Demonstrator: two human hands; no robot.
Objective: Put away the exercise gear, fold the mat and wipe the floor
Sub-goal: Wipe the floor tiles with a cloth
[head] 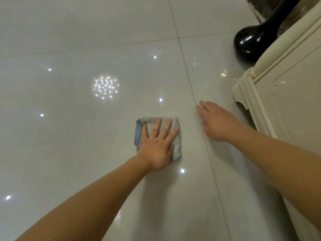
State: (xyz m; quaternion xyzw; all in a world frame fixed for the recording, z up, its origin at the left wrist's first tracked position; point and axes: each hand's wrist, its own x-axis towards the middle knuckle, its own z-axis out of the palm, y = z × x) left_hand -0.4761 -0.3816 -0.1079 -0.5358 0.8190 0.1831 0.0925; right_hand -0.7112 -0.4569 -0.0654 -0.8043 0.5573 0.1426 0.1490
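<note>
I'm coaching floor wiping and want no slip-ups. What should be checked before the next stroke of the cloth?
1. Left hand presses flat on the cloth, fingers spread: ok.
2. Cloth folded, lying flat on the floor: ok.
3. Right hand apart from the cloth, fingers straight: ok.
4. Black vase and cabinet apart from the cloth: ok.
5. Cloth damp enough: cannot tell.

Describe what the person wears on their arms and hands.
Nothing worn shows. The left forearm and right forearm are bare to the picture's edge, no sleeve in view. The left hand and the right hand have no glove, ring, watch or bracelet visible.
</note>
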